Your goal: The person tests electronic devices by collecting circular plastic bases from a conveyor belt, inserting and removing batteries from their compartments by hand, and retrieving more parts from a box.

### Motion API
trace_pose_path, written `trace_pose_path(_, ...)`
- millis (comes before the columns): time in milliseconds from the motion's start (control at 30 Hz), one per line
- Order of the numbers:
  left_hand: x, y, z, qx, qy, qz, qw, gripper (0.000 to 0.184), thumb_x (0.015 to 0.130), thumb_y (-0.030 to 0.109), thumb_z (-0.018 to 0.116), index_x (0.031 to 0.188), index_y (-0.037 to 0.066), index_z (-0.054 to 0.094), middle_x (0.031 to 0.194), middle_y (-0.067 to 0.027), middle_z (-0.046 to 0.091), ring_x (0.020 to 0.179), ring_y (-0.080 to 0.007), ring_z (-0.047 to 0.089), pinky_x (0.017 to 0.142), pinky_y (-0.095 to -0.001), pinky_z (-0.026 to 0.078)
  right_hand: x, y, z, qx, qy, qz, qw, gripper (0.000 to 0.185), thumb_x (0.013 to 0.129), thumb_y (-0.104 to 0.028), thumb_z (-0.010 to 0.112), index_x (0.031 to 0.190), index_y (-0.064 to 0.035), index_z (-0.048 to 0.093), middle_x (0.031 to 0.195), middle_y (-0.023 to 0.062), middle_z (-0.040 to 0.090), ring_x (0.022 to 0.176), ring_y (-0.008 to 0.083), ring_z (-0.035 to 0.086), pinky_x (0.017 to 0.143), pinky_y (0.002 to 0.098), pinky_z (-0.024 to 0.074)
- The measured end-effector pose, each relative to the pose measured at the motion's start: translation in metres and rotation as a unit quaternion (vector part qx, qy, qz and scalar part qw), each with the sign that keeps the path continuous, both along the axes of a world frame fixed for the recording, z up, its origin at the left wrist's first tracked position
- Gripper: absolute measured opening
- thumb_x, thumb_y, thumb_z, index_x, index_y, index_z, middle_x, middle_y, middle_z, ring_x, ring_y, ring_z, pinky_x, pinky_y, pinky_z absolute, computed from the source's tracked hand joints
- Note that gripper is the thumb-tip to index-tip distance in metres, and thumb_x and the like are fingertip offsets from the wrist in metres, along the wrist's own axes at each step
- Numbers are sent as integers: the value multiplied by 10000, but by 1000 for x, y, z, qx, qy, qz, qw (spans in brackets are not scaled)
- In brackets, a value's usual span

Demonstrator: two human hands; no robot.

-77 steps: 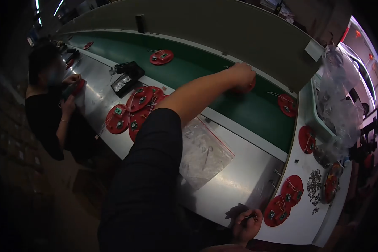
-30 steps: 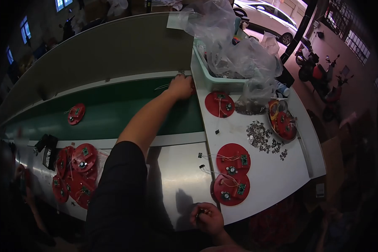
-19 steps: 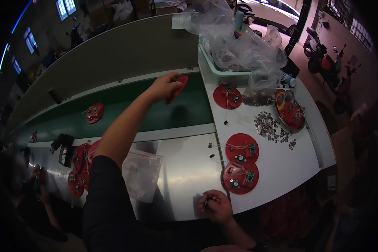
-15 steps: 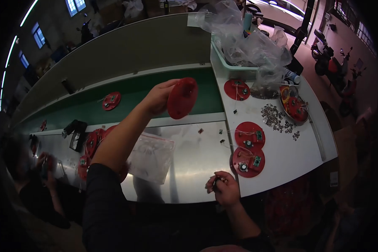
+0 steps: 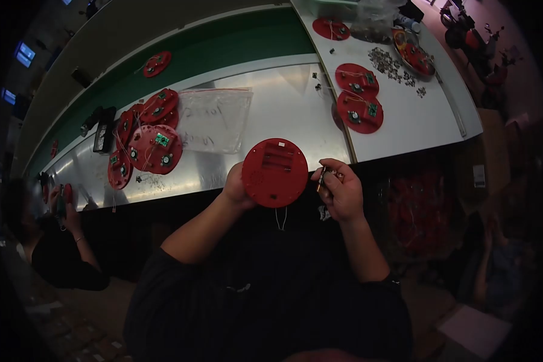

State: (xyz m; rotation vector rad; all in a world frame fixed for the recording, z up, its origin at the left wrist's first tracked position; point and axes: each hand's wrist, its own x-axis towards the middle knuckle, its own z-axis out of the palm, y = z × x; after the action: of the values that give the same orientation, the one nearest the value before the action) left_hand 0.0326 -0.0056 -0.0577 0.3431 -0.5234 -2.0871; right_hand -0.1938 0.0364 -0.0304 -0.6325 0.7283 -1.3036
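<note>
A pile point(image 5: 151, 146) of red discs sits near the front edge of the metal surface point(image 5: 277, 99), a bag point(image 5: 220, 123) beside it. The left hand point(image 5: 238, 186) grips the disc point(image 5: 276, 184), which overlaps that edge in view. Across a narrow gap, the right hand point(image 5: 342, 193) pinches a battery point(image 5: 321, 182).

The round red disc point(image 5: 288, 188) is at the centre of the frame, its flat face turned to the camera, held at its left edge in the left hand point(image 5: 235, 187). A slotted recess shows in its upper half; two pale wires hang below. Right of it, the right hand point(image 5: 345, 194) pinches a slim, dark, orange-ended cylinder point(image 5: 321, 177), nearly upright.
</note>
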Motion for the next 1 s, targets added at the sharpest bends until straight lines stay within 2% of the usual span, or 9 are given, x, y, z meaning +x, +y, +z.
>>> trace_pose_path(100,-11,20,0,25,-2,-52,998,491,959,333,324,1270,-32,427,1254,-193,510,1126,-323,523,974,-440,422,1,9,5,1,64,-31,997,274,860,29,544,1127,36,487,866,118,638,598,85,534,458,157,390)
trace_pose_path(200,-19,36,10,46,32,-69,996,595,969,452,247,1318,-12,376,1309,-189,462,1186,-325,475,1015,-442,376,0,14,2,10,84,-46,995,247,850,37,562,1091,35,507,887,123,647,576,84,523,471,164,400)
trace_pose_path(267,-19,42,10,32,70,-122,990,703,945,557,189,1360,5,320,1350,-186,420,1226,-330,438,1037,-444,345,2,18,-5,7,85,-37,996,239,843,44,570,1076,33,516,887,121,649,578,78,518,480,167,404)
trace_pose_path(433,-13,41,4,-3,25,-130,991,694,934,533,255,1377,0,291,1374,-205,387,1245,-354,412,1041,-471,327,5,22,-9,-21,90,-33,995,226,821,66,591,1036,19,541,898,105,649,593,57,506,505,177,415)
trace_pose_path(567,-13,36,3,-29,-32,-128,991,639,932,460,301,1361,-14,321,1348,-214,418,1227,-356,434,1037,-462,336,5,24,-7,-28,144,-45,988,241,806,56,622,1034,1,563,861,41,613,643,49,514,557,174,432)
trace_pose_path(600,-14,36,3,-28,-29,-130,991,639,932,460,301,1361,-14,321,1348,-214,418,1227,-356,434,1037,-462,336,5,25,-8,-35,170,-42,984,242,802,50,633,1031,-4,573,850,20,592,673,47,518,588,173,442)
trace_pose_path(667,-15,36,1,1,44,-119,992,561,943,360,340,1328,-48,344,1295,-220,467,1182,-331,484,1017,-437,373,6,25,-8,-49,195,-52,978,244,800,46,639,1030,-7,578,850,10,573,703,46,519,626,174,447)
trace_pose_path(800,-13,34,-8,-17,10,-124,992,602,937,420,307,1347,-20,340,1327,-216,442,1205,-354,457,1026,-457,353,7,26,-9,-88,252,-66,961,244,790,43,654,1017,-16,590,881,-1,545,771,47,517,707,183,458)
trace_pose_path(1000,-13,36,-6,-31,-1,-119,992,585,937,395,315,1345,-25,338,1322,-223,443,1201,-354,461,1020,-457,365,11,28,-7,-90,285,-67,952,256,774,25,670,1016,-9,594,913,21,560,780,71,532,708,201,465)
